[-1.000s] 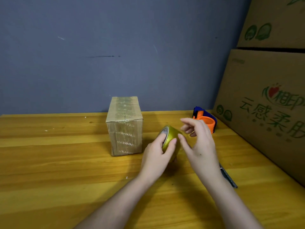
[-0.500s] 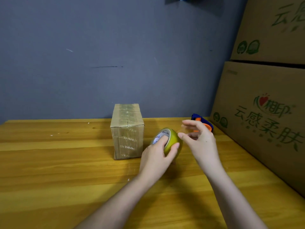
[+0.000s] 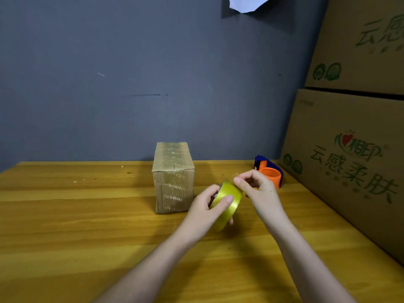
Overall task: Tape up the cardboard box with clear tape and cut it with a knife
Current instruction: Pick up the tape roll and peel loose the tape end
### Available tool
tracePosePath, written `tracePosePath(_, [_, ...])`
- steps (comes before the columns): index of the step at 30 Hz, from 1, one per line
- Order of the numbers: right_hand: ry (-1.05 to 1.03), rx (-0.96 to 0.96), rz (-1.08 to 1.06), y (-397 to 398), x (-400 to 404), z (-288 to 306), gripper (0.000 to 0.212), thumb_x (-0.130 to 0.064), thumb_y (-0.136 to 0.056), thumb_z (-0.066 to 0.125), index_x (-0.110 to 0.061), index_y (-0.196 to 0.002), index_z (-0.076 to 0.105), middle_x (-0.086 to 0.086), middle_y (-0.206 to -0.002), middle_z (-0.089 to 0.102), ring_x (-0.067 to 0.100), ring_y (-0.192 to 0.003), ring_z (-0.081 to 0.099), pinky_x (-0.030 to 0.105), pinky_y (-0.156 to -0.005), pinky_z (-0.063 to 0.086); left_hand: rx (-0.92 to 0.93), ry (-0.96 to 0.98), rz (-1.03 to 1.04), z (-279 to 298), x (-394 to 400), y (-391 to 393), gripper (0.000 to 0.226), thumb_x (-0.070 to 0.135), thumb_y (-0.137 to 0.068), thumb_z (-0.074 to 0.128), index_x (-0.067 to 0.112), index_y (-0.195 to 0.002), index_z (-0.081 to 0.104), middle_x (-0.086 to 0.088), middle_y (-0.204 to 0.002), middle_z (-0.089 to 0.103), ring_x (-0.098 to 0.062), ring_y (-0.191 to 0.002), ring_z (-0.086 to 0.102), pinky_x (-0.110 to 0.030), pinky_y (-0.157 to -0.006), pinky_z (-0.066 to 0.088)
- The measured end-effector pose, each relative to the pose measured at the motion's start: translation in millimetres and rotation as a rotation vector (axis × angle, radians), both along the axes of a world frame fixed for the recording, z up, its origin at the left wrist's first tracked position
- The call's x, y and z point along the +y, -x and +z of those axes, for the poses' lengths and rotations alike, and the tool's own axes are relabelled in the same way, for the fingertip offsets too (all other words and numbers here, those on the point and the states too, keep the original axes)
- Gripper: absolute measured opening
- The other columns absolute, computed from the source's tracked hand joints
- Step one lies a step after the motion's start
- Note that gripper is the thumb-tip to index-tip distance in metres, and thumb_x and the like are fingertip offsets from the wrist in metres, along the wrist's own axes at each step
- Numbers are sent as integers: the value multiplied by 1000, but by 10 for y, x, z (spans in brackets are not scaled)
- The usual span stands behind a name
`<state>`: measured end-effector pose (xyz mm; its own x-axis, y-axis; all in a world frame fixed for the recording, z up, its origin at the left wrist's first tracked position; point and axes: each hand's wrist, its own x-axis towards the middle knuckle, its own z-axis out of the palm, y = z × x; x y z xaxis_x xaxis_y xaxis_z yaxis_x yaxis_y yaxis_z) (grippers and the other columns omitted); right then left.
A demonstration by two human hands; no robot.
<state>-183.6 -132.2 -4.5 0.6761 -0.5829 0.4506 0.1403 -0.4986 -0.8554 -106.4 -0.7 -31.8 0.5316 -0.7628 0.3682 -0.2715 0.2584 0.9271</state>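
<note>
A small brown cardboard box (image 3: 173, 178) stands upright on the wooden table (image 3: 76, 226), its top and front covered with shiny tape. Just right of it, my left hand (image 3: 205, 211) grips a yellowish roll of clear tape (image 3: 228, 204), held on edge above the table. My right hand (image 3: 255, 189) has its fingertips pinched at the roll's upper rim. Whether a tape end is between those fingers cannot be made out. No knife shows in this frame.
An orange and blue tape dispenser (image 3: 270, 171) lies behind my right hand near the wall. Large printed cardboard cartons (image 3: 349, 160) are stacked along the table's right side. A grey wall (image 3: 153, 73) closes the back.
The camera tilted up, so the knife by my right forearm left the view. The roll turned from showing its core to showing its outer band, and my right fingers closed onto its rim.
</note>
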Motion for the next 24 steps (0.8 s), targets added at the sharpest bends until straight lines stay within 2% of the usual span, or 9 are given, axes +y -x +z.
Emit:
tracePosePath(3, [-20,55,-36,-5,-44,-27,11,-16,-88,62,-17,-77,64,-7,-79,66,-5,-70,58,12,-66,45,-151,-61,30,1,62,12,9,38,-85,57,31,-82,51,2,-61,64,-19,-54,62,-31,-59,51])
tracePosePath(5, [81,91,-86,6,-48,-27,12,-17,-87,63,-20,-75,62,-9,-76,65,-5,-69,58,15,-65,45,-488,-254,151,45,106,7,17,52,-84,50,38,-94,49,0,-73,68,-24,-68,66,-36,-66,52])
tracePosePath(7, [240,134,-185,30,-49,-9,8,-22,-86,64,-20,-79,63,-10,-78,64,0,-74,59,21,-67,48,-862,-431,316,84,112,6,31,55,-89,43,30,-108,44,-4,-89,68,-30,-85,63,-35,-69,44])
tracePosePath(8, [319,146,-234,46,-47,4,7,-25,-86,64,-20,-81,64,-10,-79,64,4,-77,59,25,-68,50,-922,-462,370,101,105,-1,36,55,-90,40,26,-112,42,-5,-95,67,-31,-90,62,-35,-71,42])
tracePosePath(10, [437,138,-282,88,-31,29,8,-28,-85,65,-20,-81,64,-10,-80,63,8,-79,58,31,-68,51,-851,-480,391,106,85,5,39,56,-90,38,27,-117,41,-4,-97,70,-29,-92,64,-35,-77,47])
tracePosePath(12, [562,154,-313,132,17,58,9,-30,-85,65,-22,-81,64,-13,-80,61,9,-81,56,31,-65,50,-675,-449,350,89,70,32,34,56,-89,41,32,-113,42,-2,-87,73,-26,-85,68,-37,-78,52])
tracePosePath(17, [739,110,-369,256,134,270,7,-32,-85,64,-27,-81,62,-16,-78,55,7,-78,51,24,-61,45,-177,-295,242,9,-55,8,18,47,-87,52,32,-77,50,0,-57,64,-26,-52,64,-51,-60,57])
tracePosePath(20, [914,159,-331,306,250,401,6,-31,-84,65,-26,-81,63,-15,-77,57,8,-75,51,25,-59,47,-119,-303,272,1,-85,-37,17,50,-83,52,39,-71,50,1,-55,62,-26,-50,62,-45,-58,55])
tracePosePath(24, [1047,189,-320,328,331,547,9,-31,-84,64,-23,-80,62,-8,-78,61,13,-74,53,32,-58,50,-10,-254,188,72,-120,-4,20,38,-92,53,29,-77,44,0,-53,62,-19,-41,58,-28,-49,49])
